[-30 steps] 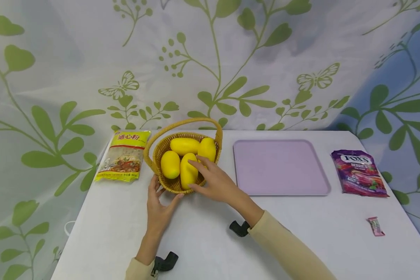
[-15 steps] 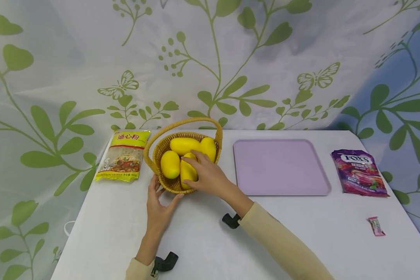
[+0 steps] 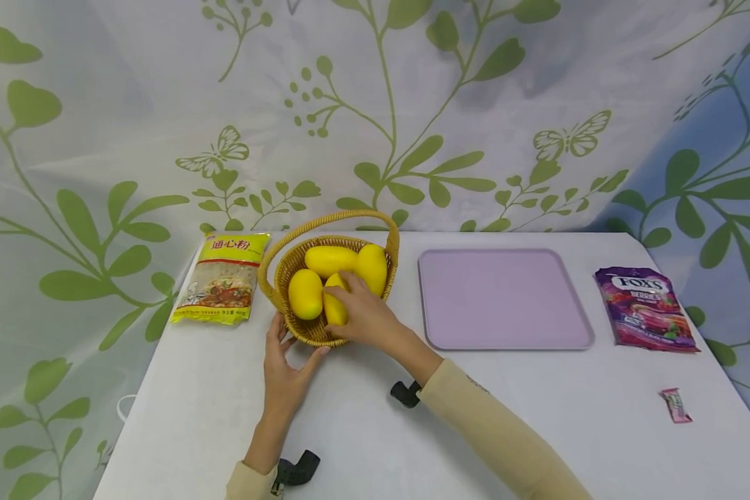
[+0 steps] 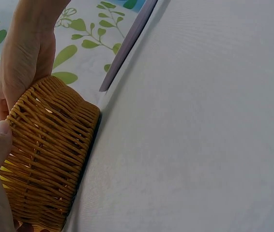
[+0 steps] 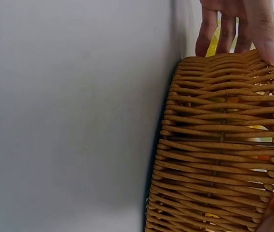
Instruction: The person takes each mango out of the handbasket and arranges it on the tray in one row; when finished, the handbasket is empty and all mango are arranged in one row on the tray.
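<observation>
A wicker basket (image 3: 313, 340) with a tall arched handle holds several yellow mangoes. My left hand (image 3: 284, 378) grips its near left side, thumb at the rim and fingers along the outer wall; the right wrist view shows that thumb (image 5: 271, 52) on the rim too. Reaching over the front right rim, my right hand (image 3: 371, 316) has its fingers and thumb around the front mango (image 3: 333, 307), which is partly covered. Beside it lie a left mango (image 3: 305, 294), a back mango (image 3: 330, 260) and a right mango (image 3: 371, 267).
Left of the basket lies a pasta bag (image 3: 221, 278). A lilac tray (image 3: 506, 298) is to its right, then a purple candy bag (image 3: 645, 309) and a small pink wrapped candy (image 3: 676, 405). A patterned curtain (image 3: 450, 139) hangs behind the white table (image 3: 475, 396).
My right hand has moved left and closed its fingers around the front mango. My left hand stays on the basket, which has not moved.
</observation>
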The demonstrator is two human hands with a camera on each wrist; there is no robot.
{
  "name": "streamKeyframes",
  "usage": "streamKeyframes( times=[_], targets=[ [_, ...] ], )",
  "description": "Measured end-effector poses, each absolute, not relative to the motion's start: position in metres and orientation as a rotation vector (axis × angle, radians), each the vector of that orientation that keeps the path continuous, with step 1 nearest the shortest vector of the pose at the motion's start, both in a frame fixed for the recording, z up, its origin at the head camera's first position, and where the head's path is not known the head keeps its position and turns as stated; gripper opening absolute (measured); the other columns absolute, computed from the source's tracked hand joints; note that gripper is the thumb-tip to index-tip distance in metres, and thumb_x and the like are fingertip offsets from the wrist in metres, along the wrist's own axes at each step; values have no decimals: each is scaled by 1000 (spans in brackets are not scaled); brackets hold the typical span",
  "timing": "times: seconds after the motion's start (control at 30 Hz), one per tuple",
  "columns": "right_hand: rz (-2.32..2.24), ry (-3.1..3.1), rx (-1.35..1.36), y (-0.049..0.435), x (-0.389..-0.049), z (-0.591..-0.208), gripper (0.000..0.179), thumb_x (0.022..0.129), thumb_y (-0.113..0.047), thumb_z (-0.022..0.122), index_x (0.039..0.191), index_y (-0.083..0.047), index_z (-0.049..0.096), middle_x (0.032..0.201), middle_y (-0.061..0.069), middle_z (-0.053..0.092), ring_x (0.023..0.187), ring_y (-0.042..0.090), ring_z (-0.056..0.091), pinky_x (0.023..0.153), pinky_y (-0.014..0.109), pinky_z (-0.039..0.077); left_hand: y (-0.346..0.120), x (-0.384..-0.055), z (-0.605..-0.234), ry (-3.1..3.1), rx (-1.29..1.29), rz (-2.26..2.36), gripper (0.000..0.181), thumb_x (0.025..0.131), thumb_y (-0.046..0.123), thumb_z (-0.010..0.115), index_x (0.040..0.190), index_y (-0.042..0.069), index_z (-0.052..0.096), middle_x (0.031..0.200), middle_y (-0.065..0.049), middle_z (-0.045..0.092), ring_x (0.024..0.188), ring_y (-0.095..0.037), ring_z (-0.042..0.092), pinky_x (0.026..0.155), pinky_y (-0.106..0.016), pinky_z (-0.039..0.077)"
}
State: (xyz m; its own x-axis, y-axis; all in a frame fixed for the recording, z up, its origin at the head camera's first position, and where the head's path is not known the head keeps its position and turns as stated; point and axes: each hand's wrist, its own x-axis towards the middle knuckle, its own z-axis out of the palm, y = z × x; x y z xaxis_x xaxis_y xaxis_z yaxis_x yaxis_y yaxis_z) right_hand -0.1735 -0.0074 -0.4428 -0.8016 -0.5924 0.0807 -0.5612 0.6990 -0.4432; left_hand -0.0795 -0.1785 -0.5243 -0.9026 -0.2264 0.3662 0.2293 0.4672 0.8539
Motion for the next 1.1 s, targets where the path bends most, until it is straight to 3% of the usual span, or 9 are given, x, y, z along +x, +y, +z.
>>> streamKeyframes(
  times=[0.3,0.63,1.1],
  targets=[
    [-770,2831,-937,-8,-174,-448,62,82,-34,79,136,-15,57,154,15,34,141,30,36,101,41,53,-177,-78,-525,-2289,-6,-1403,102,76,18,86,156,16,22,154,-7,36,133,-25,46,102,-19,46],
    [-785,2832,-920,-8,-173,-448,62,82,-33,79,136,-16,56,154,14,34,140,29,37,98,41,54,-178,-78,-523,-2284,-8,-1406,101,76,18,86,155,15,23,154,-8,37,133,-25,46,102,-21,47],
    [-866,2820,-883,-4,-170,-440,65,81,-31,80,139,-15,55,157,11,32,141,28,37,105,43,50,-177,-80,-523,-2283,-22,-1392,100,76,18,85,155,10,24,154,-11,37,132,-27,47,101,-26,49]
  ],
)
